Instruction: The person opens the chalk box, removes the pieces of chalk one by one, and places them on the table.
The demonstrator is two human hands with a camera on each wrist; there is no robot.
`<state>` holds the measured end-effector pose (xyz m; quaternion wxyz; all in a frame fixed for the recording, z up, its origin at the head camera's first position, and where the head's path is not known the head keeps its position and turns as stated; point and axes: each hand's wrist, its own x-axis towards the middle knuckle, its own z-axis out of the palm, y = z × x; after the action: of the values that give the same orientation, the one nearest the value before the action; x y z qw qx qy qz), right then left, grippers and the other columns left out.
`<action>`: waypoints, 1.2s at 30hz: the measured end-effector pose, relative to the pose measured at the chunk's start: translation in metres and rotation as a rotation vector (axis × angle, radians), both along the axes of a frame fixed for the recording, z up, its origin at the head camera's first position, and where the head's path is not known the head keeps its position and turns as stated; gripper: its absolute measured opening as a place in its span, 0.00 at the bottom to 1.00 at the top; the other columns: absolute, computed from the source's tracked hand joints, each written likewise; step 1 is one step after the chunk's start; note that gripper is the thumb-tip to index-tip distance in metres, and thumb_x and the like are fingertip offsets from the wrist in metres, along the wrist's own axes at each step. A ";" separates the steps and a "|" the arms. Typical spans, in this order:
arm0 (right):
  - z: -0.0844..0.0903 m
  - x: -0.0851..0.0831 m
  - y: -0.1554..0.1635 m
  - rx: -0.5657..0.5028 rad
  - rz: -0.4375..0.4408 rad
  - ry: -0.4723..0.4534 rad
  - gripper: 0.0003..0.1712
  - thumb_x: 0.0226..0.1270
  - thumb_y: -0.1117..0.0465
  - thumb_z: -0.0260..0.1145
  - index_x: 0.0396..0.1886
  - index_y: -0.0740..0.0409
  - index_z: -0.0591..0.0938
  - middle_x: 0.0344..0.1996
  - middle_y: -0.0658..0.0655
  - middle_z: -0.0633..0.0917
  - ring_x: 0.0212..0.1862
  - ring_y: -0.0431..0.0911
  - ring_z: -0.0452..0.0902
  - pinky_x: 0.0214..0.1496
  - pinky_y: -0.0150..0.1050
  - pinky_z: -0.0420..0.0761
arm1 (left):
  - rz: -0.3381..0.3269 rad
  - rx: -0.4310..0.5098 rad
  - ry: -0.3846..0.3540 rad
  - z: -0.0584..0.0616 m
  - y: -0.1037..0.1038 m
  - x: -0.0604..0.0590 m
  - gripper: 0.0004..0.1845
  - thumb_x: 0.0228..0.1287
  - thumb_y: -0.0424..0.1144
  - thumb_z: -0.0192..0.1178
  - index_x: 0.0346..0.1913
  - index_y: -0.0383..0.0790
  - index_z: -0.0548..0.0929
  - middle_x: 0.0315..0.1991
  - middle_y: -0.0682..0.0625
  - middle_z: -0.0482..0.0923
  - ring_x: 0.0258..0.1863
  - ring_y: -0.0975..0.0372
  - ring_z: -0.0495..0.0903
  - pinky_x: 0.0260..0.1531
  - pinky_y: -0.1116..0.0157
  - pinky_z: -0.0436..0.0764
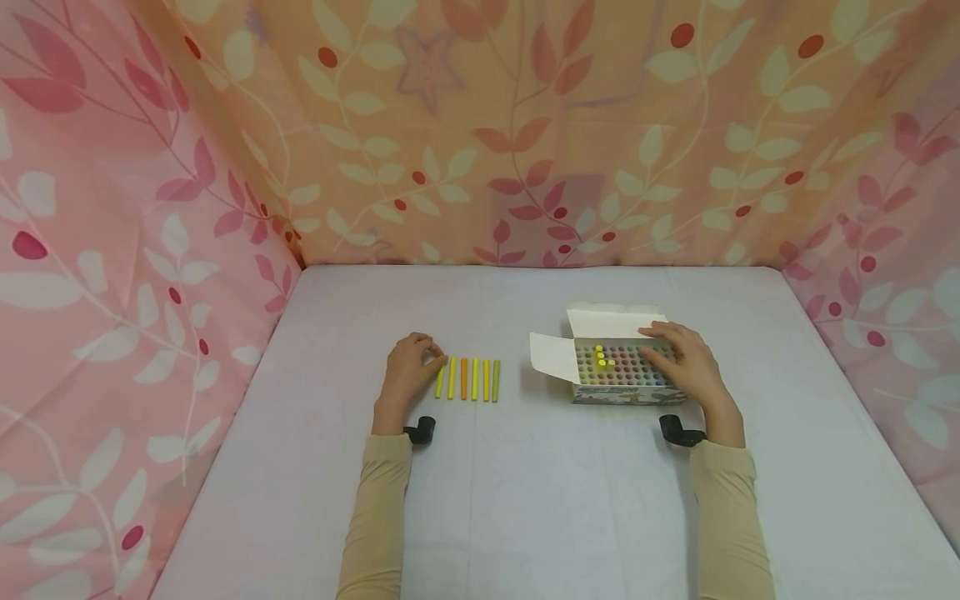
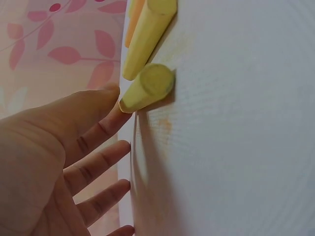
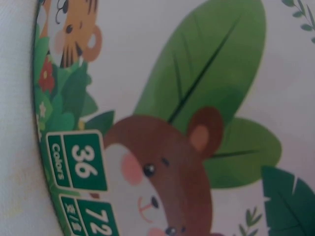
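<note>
Sitting on pale desk [image 1: 525, 500], leaf-print curtains [image 1: 487, 125] around. Left hand [image 1: 408, 371] fingers [image 2: 106, 125] loosely curled, touching end of leftmost yellow stick [image 1: 439, 380] in row. Right hand [image 1: 686, 362] fingers flat on open crayon box [image 1: 600, 396].

The sticks [image 1: 467, 379] by my left hand [image 1: 408, 367] look waxy and matt, slightly chalky. The table cover [image 1: 525, 500] is a finely woven, matt pale cloth. My right hand [image 1: 686, 362] rests on a cardboard box [image 1: 622, 392], its printed side smooth with a faint sheen. Patterned cloth [image 1: 480, 125] hangs behind.
</note>
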<state>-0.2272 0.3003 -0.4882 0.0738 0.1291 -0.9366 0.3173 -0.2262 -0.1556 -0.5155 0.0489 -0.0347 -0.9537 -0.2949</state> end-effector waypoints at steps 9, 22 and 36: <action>0.000 0.000 0.001 0.000 0.015 0.011 0.21 0.63 0.52 0.63 0.54 0.55 0.77 0.60 0.64 0.71 0.61 0.66 0.60 0.59 0.65 0.58 | 0.003 -0.007 -0.014 0.001 0.002 0.000 0.10 0.60 0.46 0.62 0.35 0.42 0.83 0.52 0.44 0.75 0.57 0.49 0.69 0.59 0.52 0.66; 0.000 0.000 0.002 -0.008 0.016 0.010 0.22 0.63 0.52 0.63 0.54 0.56 0.78 0.60 0.65 0.71 0.62 0.66 0.59 0.59 0.65 0.57 | -0.028 -0.013 0.054 0.010 0.011 0.002 0.08 0.60 0.45 0.62 0.37 0.44 0.83 0.55 0.44 0.75 0.58 0.48 0.69 0.58 0.49 0.66; -0.002 -0.001 0.002 -0.006 0.017 0.003 0.22 0.64 0.50 0.62 0.55 0.55 0.77 0.60 0.65 0.71 0.62 0.66 0.59 0.58 0.66 0.58 | -0.125 0.047 0.228 0.036 0.046 0.004 0.07 0.59 0.43 0.63 0.38 0.47 0.82 0.56 0.47 0.74 0.59 0.52 0.69 0.61 0.52 0.65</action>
<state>-0.2278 0.3026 -0.4897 0.0729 0.1373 -0.9344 0.3204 -0.2225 -0.1098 -0.4794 0.1393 -0.1264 -0.9307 -0.3136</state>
